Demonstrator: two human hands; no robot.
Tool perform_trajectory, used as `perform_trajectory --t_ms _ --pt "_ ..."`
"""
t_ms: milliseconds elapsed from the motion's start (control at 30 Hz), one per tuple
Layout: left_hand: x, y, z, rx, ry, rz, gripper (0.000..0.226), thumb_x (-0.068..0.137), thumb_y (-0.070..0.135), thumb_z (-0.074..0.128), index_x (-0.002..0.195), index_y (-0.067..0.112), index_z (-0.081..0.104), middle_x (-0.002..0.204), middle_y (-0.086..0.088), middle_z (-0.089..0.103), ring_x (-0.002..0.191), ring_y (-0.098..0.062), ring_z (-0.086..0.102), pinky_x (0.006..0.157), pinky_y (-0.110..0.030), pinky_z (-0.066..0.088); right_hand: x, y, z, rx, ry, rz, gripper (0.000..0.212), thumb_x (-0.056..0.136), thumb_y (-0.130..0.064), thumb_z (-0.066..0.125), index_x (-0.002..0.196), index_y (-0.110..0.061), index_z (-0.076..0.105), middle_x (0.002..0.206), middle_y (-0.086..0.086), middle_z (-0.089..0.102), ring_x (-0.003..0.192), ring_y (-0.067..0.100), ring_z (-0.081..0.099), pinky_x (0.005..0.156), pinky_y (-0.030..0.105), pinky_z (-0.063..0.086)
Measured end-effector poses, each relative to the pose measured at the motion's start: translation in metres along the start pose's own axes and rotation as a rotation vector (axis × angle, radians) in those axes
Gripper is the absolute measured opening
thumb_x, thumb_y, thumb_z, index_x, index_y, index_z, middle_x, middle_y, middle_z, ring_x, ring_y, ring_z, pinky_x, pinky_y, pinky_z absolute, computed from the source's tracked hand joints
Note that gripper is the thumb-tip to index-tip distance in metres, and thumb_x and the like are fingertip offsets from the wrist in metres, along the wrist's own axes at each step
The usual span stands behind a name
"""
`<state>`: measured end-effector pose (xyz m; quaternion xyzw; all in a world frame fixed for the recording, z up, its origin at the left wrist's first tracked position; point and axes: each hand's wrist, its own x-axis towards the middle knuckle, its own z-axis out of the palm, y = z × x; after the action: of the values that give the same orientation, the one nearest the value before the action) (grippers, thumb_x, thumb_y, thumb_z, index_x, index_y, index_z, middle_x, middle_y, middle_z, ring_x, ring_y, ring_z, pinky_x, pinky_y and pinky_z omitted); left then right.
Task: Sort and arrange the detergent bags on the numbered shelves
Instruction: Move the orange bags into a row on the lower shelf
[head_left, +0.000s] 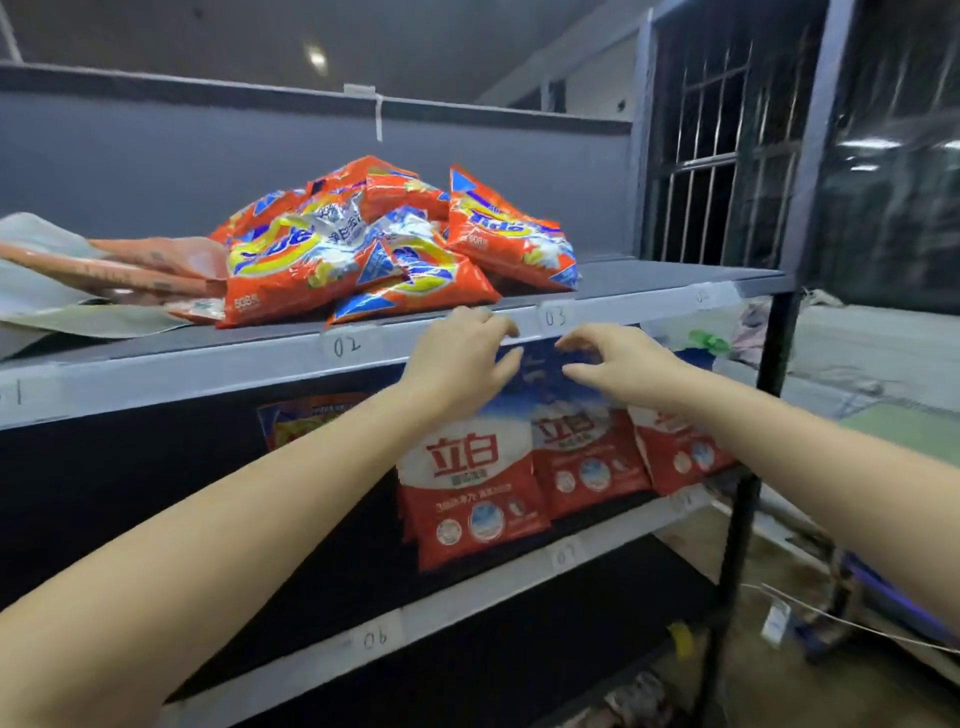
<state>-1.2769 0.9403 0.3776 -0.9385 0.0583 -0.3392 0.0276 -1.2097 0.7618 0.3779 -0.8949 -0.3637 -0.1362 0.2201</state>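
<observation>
Hands, left (457, 358) and right (618, 364), loosely open, seemingly touching the red-and-blue detergent bags (566, 441) just below

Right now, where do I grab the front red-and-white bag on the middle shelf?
Grip the red-and-white bag by its blue top edge, coming from the front. It stands upright, face out, top under the upper shelf lip. The left hand and right hand are already there.

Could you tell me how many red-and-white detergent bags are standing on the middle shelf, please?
3: left bag above label 07, middle bag behind both hands, right bag near the shelf post. More could be hidden behind them.
</observation>
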Motion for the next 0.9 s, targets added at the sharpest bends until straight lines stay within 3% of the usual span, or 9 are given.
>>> perform_trajectory --t_ms 133,267,433,500,600,667,800,900 --pt "0.055 -0.018 -0.011 -0.063 0.08 -0.137 0.031 0.095 0.031 0.048 0.116 0.012 0.061 0.119 -0.008 0.061 0.113 -0.025 0.052 0.092 -0.036 0.041 0.042 0.023 -0.033 0.041 0.051 0.028 0.034 0.092 -0.022 0.055 0.125 -0.013 0.057 0.129 0.002 0.058 0.12 0.019 0.051 0.088 0.022 0.036" --pt "0.106 -0.045 -0.011 -0.092 0.163 -0.357 0.035 0.095 0.03 0.047 0.122 0.01 0.059 0.125 -0.009 0.06 0.116 -0.025 0.053 0.093 -0.036 0.04 0.098 0.053 -0.042 0.208 0.146 0.108 0.037 0.092 -0.027 0.055 0.126 -0.01 0.054 0.128 0.005 0.058 0.115 0.022 0.053 0.087 0.029 0.041" --pt "0.16 -0.062 -0.001 -0.054 0.099 -0.623 0.04 0.098 0.033 0.042 0.123 0.005 0.056 0.124 -0.014 0.06 0.113 -0.031 0.054 0.088 -0.036 0.043 0.163 0.082 -0.03 0.494 0.039 0.296 0.045 0.093 -0.041 0.053 0.118 -0.003 0.058 0.091 0.005 0.059 0.067 0.011 0.048 0.052 0.024 0.035" --pt "0.18 -0.062 0.007 -0.021 0.073 -0.667 0.04 0.098 0.032 0.041 0.115 0.001 0.059 0.118 -0.017 0.062 0.109 -0.033 0.056 0.086 -0.037 0.044 0.183 0.091 -0.023 0.59 0.015 0.317 0.048 0.092 -0.041 0.056 0.12 -0.002 0.055 0.1 0.007 0.059 0.068 0.01 0.051 0.052 0.021 0.036" --pt "0.201 -0.059 0.018 0.022 0.019 -0.744 0.043 0.098 0.034 0.044 0.116 -0.003 0.057 0.123 -0.019 0.059 0.114 -0.035 0.053 0.09 -0.037 0.042 0.208 0.103 -0.018 0.738 0.001 0.312 0.053 0.085 -0.04 0.066 0.118 -0.001 0.053 0.11 0.01 0.063 0.086 0.018 0.06 0.071 0.028 0.048" --pt "0.208 -0.056 0.021 -0.021 -0.001 -0.795 0.047 0.097 0.036 0.045 0.122 -0.003 0.053 0.129 -0.02 0.055 0.119 -0.035 0.05 0.093 -0.037 0.04 0.217 0.108 -0.017 0.863 -0.015 0.3 0.055 0.08 -0.035 0.073 0.117 0.002 0.054 0.108 0.012 0.067 0.086 0.019 0.065 0.078 0.033 0.053" --pt "0.212 -0.053 0.032 -0.222 0.056 -0.867 0.051 0.096 0.035 0.048 0.131 -0.001 0.048 0.135 -0.018 0.051 0.122 -0.033 0.049 0.098 -0.036 0.039 0.214 0.111 -0.013 0.986 -0.008 0.205 0.038 0.08 -0.019 0.074 0.105 0.006 0.061 0.092 0.011 0.067 0.051 0.006 0.064 0.049 0.018 0.052" --pt "0.205 -0.047 0.039 -0.391 0.233 -0.869 0.045 0.093 0.037 0.051 0.125 0.005 0.053 0.127 -0.013 0.058 0.115 -0.03 0.054 0.097 -0.041 0.044 0.205 0.113 -0.018 0.999 0.039 0.14 0.027 0.083 -0.019 0.071 0.1 0.0 0.062 0.091 0.009 0.067 0.055 0.007 0.063 0.05 0.019 0.05"
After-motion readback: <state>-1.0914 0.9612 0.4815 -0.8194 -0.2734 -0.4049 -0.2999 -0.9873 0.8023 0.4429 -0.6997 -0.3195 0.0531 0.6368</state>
